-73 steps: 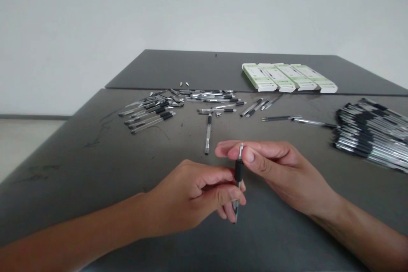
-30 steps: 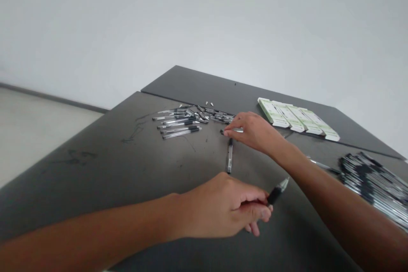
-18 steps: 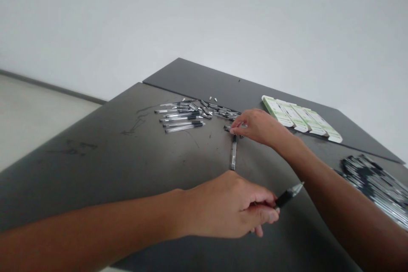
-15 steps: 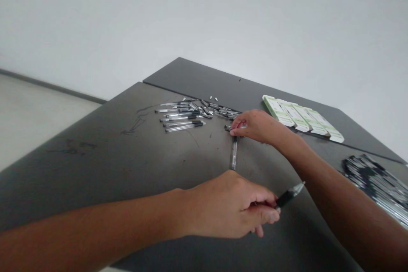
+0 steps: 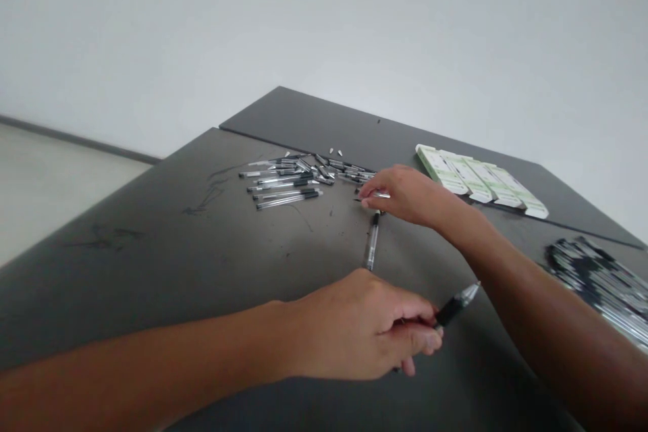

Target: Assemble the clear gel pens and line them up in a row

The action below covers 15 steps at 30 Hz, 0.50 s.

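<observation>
Shifted slightly left since a moment ago, the right hand seemingly pinches a clear gel pen beside scattered pens; the left hand grips a black-gripped pen above the table. Green-and-white boxes show unreadable labels.

Clear gel pen, black grip end pointing away, lies flat on the table. Just beyond it, second pen lies crosswise; nearer, black-gripped third pen angles up-right.

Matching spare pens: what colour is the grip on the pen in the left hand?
Black grip, clearest in the head view.
</observation>
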Each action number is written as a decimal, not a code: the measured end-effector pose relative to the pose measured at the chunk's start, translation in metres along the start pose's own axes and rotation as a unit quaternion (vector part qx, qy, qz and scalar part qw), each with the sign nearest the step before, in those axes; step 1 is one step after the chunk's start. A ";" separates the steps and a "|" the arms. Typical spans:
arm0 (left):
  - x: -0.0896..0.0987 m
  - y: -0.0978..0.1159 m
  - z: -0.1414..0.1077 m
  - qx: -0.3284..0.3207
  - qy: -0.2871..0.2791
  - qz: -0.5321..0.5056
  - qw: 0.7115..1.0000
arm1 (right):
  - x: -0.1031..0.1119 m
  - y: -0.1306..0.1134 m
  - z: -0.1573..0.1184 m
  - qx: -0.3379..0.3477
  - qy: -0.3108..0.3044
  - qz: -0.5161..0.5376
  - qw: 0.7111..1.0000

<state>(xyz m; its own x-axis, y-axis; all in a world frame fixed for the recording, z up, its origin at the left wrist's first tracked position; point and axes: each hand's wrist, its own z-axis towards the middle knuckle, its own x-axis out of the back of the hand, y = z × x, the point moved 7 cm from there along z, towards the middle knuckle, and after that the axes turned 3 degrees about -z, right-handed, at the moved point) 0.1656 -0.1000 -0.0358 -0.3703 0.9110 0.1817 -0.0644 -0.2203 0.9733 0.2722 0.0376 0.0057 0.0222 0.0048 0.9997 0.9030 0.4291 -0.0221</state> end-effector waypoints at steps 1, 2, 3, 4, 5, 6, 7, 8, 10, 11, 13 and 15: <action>0.000 0.001 -0.001 0.003 0.006 0.001 1.000 | 0.006 -0.004 -0.009 -0.001 0.025 0.005 1.000; 0.001 0.001 -0.002 0.005 0.013 0.006 1.000 | 0.013 -0.007 -0.021 -0.009 0.054 0.026 0.998; 0.002 0.003 -0.003 0.005 0.020 0.016 1.000 | 0.020 -0.008 -0.035 -0.020 0.086 0.065 0.994; 0.002 0.004 -0.004 0.001 0.031 0.033 0.999 | 0.025 -0.008 -0.052 -0.034 0.113 0.122 0.986; 0.004 0.007 -0.005 -0.008 0.050 0.051 0.997 | 0.027 -0.007 -0.070 -0.045 0.133 0.191 0.972; 0.007 0.009 -0.006 -0.019 0.074 0.069 0.995 | 0.027 -0.005 -0.088 -0.053 0.144 0.265 0.952; 0.010 0.011 -0.008 -0.026 0.100 0.085 0.991 | 0.025 -0.003 -0.105 -0.058 0.146 0.332 0.930; 0.013 0.013 -0.009 -0.030 0.126 0.098 0.987 | 0.022 -0.001 -0.122 -0.061 0.140 0.382 0.911; 0.018 0.014 -0.010 -0.030 0.163 0.121 0.979 | 0.014 0.004 -0.150 -0.071 0.133 0.446 0.883; 0.019 0.014 -0.011 -0.026 0.173 0.138 0.975 | 0.011 0.007 -0.161 -0.078 0.138 0.462 0.873; 0.020 0.015 -0.010 -0.023 0.178 0.173 0.968 | 0.008 0.014 -0.177 -0.093 0.161 0.473 0.861; 0.018 0.015 -0.010 -0.025 0.171 0.197 0.965 | 0.009 0.020 -0.187 -0.103 0.199 0.464 0.857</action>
<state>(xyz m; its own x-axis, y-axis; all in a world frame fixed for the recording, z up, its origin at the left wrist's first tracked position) 0.1490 -0.0905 -0.0195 -0.6580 0.5869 0.4717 0.1028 -0.5506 0.8284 0.3705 -0.1227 0.0129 0.8798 -0.0688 0.4703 0.4723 0.2390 -0.8484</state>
